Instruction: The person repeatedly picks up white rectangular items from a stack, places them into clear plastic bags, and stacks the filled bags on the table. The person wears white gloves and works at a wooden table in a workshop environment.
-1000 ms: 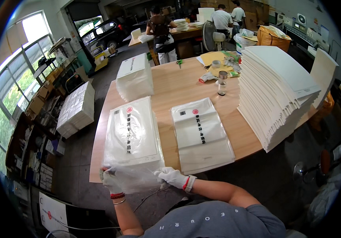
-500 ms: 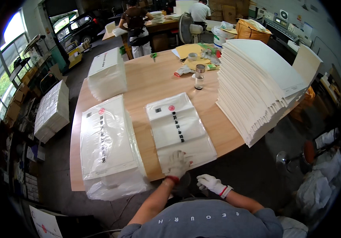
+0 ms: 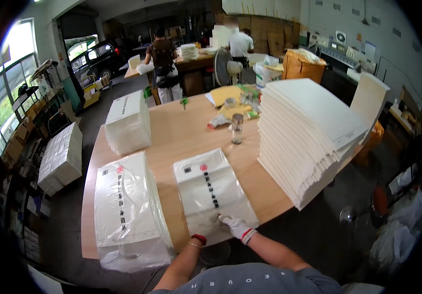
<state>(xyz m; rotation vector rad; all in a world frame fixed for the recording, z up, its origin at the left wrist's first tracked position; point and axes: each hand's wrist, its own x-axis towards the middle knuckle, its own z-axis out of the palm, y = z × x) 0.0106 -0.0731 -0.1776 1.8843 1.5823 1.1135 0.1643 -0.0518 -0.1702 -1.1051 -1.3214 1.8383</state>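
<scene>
A clear plastic bag with black printing and a red round mark lies flat on the table in front of me. My left hand, in a white glove with a red cuff, rests palm down on its near part, fingers stretched out and blending into the white surface. Beside it my right hand, gloved alike, has its fingers drawn together over the bag's lower right part, tips close to the left hand's fingers. What those fingertips hold, if anything, is hidden. Left of the bag lies a thick stack of similar printed plastic bags.
A tall stack of white card folders stands at the right. A smaller bagged stack sits at the far left. A glass jar, green scissors and a tape roll lie farther back. Two people work behind the table.
My right hand has moved from beyond the table's near edge onto the bag, next to my left hand. My view has tilted up, so the table sits lower.
</scene>
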